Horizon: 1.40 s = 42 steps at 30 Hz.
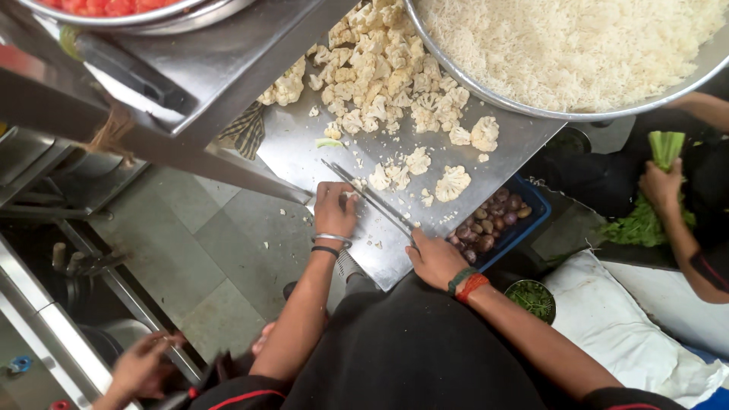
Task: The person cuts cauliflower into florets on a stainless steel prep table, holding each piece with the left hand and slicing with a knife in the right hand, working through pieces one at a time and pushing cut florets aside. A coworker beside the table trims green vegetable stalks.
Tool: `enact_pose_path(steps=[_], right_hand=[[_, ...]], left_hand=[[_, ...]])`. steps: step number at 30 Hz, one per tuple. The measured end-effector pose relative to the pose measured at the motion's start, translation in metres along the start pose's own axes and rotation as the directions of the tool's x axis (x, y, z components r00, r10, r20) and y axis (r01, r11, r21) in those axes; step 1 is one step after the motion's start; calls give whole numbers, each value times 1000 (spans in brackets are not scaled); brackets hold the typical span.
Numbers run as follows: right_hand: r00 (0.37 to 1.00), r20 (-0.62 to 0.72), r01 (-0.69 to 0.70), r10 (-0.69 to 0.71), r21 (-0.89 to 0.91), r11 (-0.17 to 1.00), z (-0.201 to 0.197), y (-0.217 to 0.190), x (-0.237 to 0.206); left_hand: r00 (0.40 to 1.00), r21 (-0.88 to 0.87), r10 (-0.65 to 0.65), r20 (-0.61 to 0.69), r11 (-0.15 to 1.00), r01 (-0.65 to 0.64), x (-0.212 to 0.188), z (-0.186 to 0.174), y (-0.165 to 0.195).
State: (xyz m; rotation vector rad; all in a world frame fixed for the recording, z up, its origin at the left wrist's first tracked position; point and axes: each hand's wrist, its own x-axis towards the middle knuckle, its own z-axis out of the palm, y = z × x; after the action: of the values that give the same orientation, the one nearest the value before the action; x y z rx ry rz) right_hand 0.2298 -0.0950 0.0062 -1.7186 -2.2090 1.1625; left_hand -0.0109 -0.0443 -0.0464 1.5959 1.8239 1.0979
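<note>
1 head camera looks straight down from above the person's shoulders, fairly close, onto the steel bench (its far end at the frame's top) and the floor beside it.

Bare steel between knife and florets

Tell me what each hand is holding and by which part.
The right hand holds a long knife by its handle end, blade lying flat on the steel table. The left hand pinches a small cauliflower piece against the blade.
</note>
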Motion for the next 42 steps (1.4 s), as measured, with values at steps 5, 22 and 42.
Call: enact_pose_path(steps=[5,22,42], right_hand=[[993,-6,-117,119,137,984,-9,7,-13],[959,-166,-151,228,381,912,-35,21,-28],[984,-166,53,72,643,764,-58,15,-38]], left_hand=[[998,71,-4,68,997,-1,4,2,10],[900,157,317,299,914,-374,57,20,66],[782,-618,592,192,692,-372,0,-147,289]])
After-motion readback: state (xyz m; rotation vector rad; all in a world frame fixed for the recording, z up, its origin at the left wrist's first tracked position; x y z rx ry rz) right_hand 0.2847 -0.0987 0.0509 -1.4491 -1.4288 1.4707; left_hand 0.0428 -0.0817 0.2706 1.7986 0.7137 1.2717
